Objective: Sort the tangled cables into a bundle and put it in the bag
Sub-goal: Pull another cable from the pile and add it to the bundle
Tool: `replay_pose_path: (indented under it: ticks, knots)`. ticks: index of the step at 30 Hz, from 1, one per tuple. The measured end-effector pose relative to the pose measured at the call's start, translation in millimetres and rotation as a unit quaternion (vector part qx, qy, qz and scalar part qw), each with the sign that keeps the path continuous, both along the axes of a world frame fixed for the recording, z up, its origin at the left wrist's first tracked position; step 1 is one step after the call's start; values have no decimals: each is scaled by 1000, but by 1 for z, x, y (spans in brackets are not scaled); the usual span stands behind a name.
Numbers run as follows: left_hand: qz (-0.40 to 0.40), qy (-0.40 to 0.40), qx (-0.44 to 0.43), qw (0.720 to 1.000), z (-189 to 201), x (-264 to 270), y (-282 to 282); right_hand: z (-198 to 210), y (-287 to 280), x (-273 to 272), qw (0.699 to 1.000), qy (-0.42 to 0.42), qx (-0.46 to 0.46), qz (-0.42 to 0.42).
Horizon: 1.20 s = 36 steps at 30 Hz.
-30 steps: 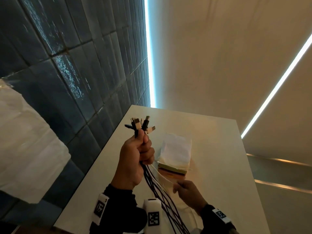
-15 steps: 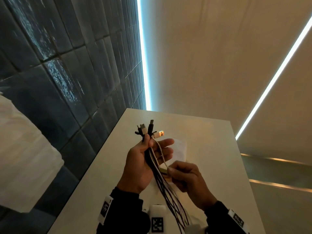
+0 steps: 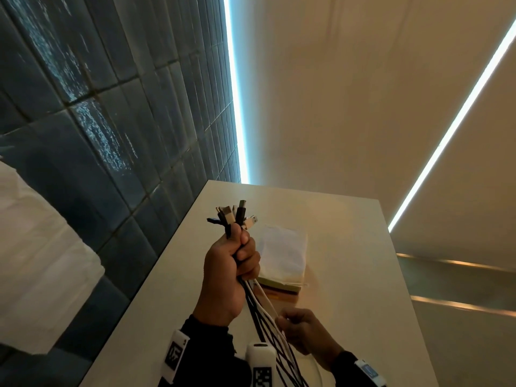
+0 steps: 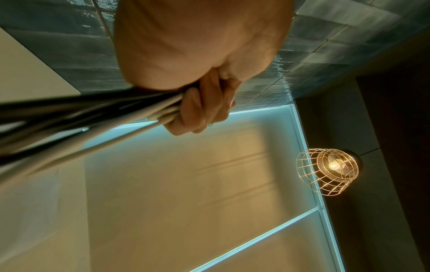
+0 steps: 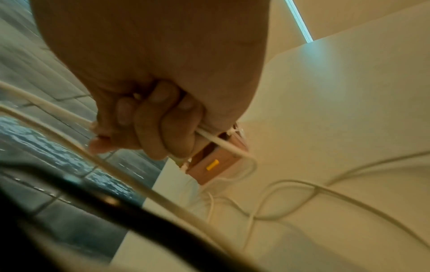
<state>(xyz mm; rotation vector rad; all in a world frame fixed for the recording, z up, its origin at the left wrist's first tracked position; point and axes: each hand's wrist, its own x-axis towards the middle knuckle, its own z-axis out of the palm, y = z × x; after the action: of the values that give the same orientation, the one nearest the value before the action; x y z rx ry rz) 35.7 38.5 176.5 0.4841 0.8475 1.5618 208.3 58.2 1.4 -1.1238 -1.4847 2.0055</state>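
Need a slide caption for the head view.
Left hand grips cables upright by their plugs; right hand pinches a white cable.

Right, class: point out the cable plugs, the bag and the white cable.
plugs (image 3: 233, 216), head view, on the cluster's middle.
bag (image 3: 283, 251), head view, on its white front.
white cable (image 5: 223, 144), right wrist view, just past the fingers.

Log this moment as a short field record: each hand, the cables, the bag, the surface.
left hand: grips the cable bundle just below the plugs, plug ends up
right hand: pinches a white cable lower down
cables: black and white, trailing toward the person, loose lengths on the table
bag: white, flat on the table beyond the hands
bundle in bag: not yet
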Motion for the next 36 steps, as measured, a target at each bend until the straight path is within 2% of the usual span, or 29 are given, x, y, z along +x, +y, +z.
replay_pose_path:
  ticks: [5, 9, 13, 14, 17, 19, 21, 25, 28, 32, 34, 36]
  knots:
    - [7, 17, 4, 1000, 3, -2, -3, -29, -4, 9, 996, -87, -35, -14]
    - [12, 43, -17, 999, 1, -4, -3, -40, -5, 22, 990, -136, -16, -43]
    - [8, 83, -41, 996, -2, -3, 0, -18, 4, 32, 975, -173, 43, -132]
    - [6, 96, -47, 994, -3, -2, 1, -4, 8, 32, 975, -143, 53, -163]
    - [-2, 132, -64, 989, -5, 7, 3, 55, 19, 24, 968, 18, 82, -237]
    - [-5, 153, -74, 986, -6, 15, 4, 93, 19, 16, 959, 98, 133, -231]
    - [-5, 168, -87, 982, -4, 20, 5, 119, 13, 8, 954, 142, 183, -189]
    - [-9, 148, -90, 985, 4, 21, 3, 132, -1, 2, 958, 161, 202, -127]
    - [-10, 151, -94, 984, 7, 21, 4, 129, -6, 1, 952, 154, 212, -158]
    - [-30, 152, -109, 982, 5, 23, 4, 136, -7, 0, 936, 191, 217, -200]
    - [-48, 137, -113, 983, 8, 24, 3, 136, -7, -1, 944, 194, 209, -164]
    - [-50, 79, -99, 991, 10, 25, 4, 131, -9, -2, 958, 183, 195, -101]
